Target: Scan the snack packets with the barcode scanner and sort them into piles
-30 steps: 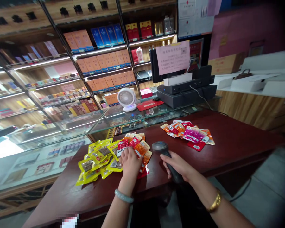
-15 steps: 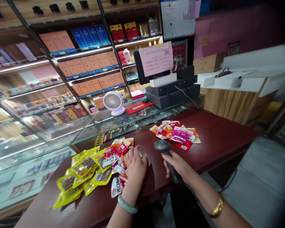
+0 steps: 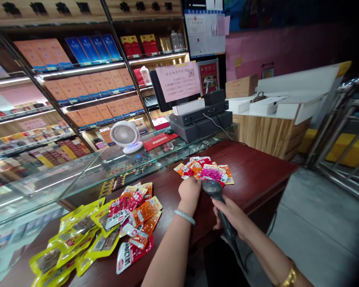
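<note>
My right hand [image 3: 231,215] is wrapped round the handle of a dark barcode scanner [image 3: 213,188], its head tilted toward the far end of the table. My left hand [image 3: 190,192], a pale bangle on its wrist, is closed beside the scanner head, at the near edge of a pile of snack packets [image 3: 212,173] in orange, red and magenta. The back of that hand hides most of its fingers, so whatever they hold does not show. To the left lie orange and red snack packets [image 3: 143,213] in a second pile, against several yellow packets [image 3: 77,235].
The dark red table [image 3: 257,163] borders a glass display counter [image 3: 92,171]. On the counter stand a white fan [image 3: 126,136], a red folder-like item [image 3: 160,141] and a black cash-register unit [image 3: 200,123]. The scanner's cable hangs below the table edge.
My left hand has moved from the left pile of packets to the right pile and its spread fingers have closed. The scanner is still in my right hand. The view has shifted rightward.
</note>
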A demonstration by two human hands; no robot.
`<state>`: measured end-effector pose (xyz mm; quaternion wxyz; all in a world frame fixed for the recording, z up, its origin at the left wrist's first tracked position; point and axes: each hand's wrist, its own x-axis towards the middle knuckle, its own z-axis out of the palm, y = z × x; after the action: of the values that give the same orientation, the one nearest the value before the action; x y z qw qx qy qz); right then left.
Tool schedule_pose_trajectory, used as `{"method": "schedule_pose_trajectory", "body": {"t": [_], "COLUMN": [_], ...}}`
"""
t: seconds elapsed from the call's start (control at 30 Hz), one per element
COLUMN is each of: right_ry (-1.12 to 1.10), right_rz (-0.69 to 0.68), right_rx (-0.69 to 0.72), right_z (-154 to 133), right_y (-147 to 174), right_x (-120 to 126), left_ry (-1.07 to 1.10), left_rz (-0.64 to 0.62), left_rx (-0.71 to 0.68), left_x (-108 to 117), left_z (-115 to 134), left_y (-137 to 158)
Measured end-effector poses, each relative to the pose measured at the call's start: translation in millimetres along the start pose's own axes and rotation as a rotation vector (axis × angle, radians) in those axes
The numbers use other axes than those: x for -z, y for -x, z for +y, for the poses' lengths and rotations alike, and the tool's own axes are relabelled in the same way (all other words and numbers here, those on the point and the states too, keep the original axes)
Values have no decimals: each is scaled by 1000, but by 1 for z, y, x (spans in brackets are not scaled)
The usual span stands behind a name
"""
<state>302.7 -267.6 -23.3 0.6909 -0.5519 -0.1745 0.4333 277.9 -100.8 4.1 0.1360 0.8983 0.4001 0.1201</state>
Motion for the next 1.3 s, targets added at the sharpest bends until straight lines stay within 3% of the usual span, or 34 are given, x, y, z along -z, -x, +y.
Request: {"method": "schedule_pose_trajectory", "body": {"t": [0.13,0.3,0.43,0.63,0.93,1.1,1.3], "right_ry": [13,5,3,27,104,126,174], "right_rz": [9,31,32,5,-48,-120,-205], "right_rx": [-10,-16,-8,22,79,78,27], "right_z": [-1,-4,-1,4,-7,-3,6], "right_y": [6,10,10,6,-1,-6,-15], "right_x": [12,20,22,14,-27,-50,-84], "left_ry": [-102,-199,-230,-162,-144,-164,-318], "left_rz": [239,175,119,5,18,20,54], "left_rx": [-98,-173,-163,-113,-98,-24,42], "left_x": [-5,-10,-12,0,19,35,67], "left_z": [14,27,20,-8,-48,-71,-119], "left_y": [-7,-16,-12,10,47,51,49]}}
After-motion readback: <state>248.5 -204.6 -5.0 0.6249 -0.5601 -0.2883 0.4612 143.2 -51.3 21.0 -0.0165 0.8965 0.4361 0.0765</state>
